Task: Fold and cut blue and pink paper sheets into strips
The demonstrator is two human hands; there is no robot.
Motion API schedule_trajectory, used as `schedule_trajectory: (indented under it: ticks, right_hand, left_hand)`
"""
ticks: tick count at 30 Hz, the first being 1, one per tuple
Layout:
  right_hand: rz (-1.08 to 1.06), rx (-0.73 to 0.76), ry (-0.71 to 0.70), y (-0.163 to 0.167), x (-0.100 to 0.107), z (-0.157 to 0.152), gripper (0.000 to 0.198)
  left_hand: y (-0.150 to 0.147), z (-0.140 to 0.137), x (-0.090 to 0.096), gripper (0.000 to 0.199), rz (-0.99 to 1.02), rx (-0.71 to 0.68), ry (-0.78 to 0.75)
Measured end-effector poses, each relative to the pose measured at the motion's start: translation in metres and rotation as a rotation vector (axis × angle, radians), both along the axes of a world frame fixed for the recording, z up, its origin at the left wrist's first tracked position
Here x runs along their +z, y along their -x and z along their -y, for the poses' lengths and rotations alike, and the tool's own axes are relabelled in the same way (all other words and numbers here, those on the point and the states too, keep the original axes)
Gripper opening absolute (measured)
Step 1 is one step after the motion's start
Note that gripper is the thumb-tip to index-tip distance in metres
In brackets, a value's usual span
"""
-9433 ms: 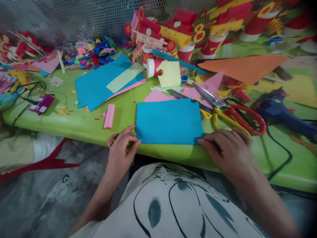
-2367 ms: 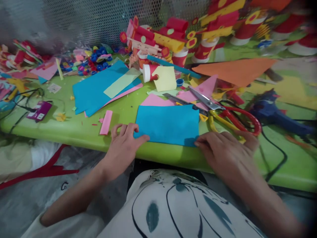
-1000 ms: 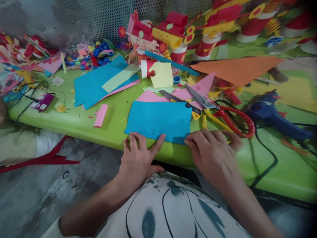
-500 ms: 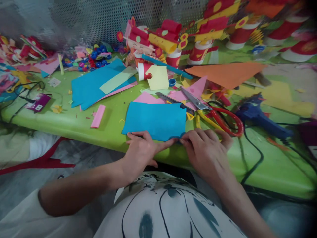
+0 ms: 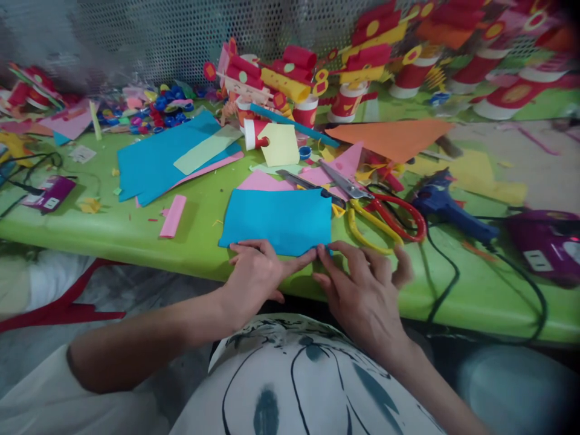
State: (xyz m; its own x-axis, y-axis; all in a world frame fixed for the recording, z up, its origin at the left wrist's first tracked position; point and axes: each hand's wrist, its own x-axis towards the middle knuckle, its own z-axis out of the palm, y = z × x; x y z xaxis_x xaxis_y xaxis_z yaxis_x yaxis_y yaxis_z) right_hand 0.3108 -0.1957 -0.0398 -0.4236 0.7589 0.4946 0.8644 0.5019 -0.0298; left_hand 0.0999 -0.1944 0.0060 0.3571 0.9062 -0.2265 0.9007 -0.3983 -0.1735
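A blue rectangular sheet (image 5: pixel 277 217), which looks like craft paper or foam, lies at the table's near edge, its front rim curled up slightly. My left hand (image 5: pixel 254 266) holds that rim down, one finger stretched along it to the right and others bent over its left part. At the sheet's near right corner is my right hand (image 5: pixel 362 278), index fingertip touching the corner, thumb apart and the other fingers spread. Just beyond the sheet's right side lie scissors (image 5: pixel 385 211) with red and yellow handles, and a cutter knife (image 5: pixel 312 184).
A blue glue gun (image 5: pixel 453 208) with a dark cable lies right, near a purple box (image 5: pixel 544 244). Larger blue sheets (image 5: pixel 163 151), a pink roll (image 5: pixel 173 216) and an orange sheet (image 5: pixel 389 136) lie around. Decorated paper cups (image 5: pixel 348 103) stand along the back.
My right hand's fingers have spread from a pinch at the sheet's corner, and its thumb has moved away. My left hand stays on the rim. The view has shifted slightly right.
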Motion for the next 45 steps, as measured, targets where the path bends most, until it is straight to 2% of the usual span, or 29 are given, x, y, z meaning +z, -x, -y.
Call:
schedule_trajectory:
  ticks: [6,11,14,18,27,34,37,39,41,43,45]
  right_hand:
    - [0.108,-0.019,-0.045,-0.007,-0.007,0.002,0.037]
    - [0.145,0.000,-0.047,-0.013,-0.008,-0.001,0.036]
    - [0.141,0.020,-0.055,-0.015,-0.011,-0.002,0.038]
    - [0.121,0.042,-0.054,-0.018,-0.015,-0.003,0.041]
    - [0.049,0.036,0.002,-0.018,-0.016,-0.001,0.046]
    - [0.041,0.034,-0.005,-0.016,-0.017,0.000,0.045]
    - [0.025,0.024,0.001,-0.012,-0.016,0.000,0.043]
    - [0.013,0.022,0.009,-0.010,-0.015,0.000,0.042]
    - [0.003,0.020,0.005,-0.010,-0.013,-0.002,0.041]
    - [0.002,0.027,0.001,-0.010,-0.011,-0.003,0.042]
    - [-0.005,0.031,0.003,-0.010,-0.008,-0.004,0.044]
  left_hand:
    - [0.002,0.014,-0.010,0.140,-0.057,0.014,-0.082]
    - [0.023,0.025,-0.005,0.116,-0.024,0.064,-0.129]
    - [0.039,0.027,-0.004,0.106,-0.045,0.048,-0.154]
    - [0.058,0.027,-0.005,0.109,-0.066,0.049,-0.172]
    - [0.095,0.040,-0.015,0.111,0.114,0.262,-0.239]
    - [0.098,0.050,-0.025,0.113,0.236,0.382,-0.284]
    - [0.089,0.053,-0.016,0.130,0.278,0.409,-0.381]
    - [0.074,0.051,-0.006,0.136,0.311,0.370,-0.473]
    - [0.053,0.043,0.002,0.123,0.346,0.240,-0.519]
    - [0.031,0.028,0.003,0.086,0.382,0.011,-0.405]
    - [0.013,0.010,-0.001,0.058,0.409,-0.060,-0.312]
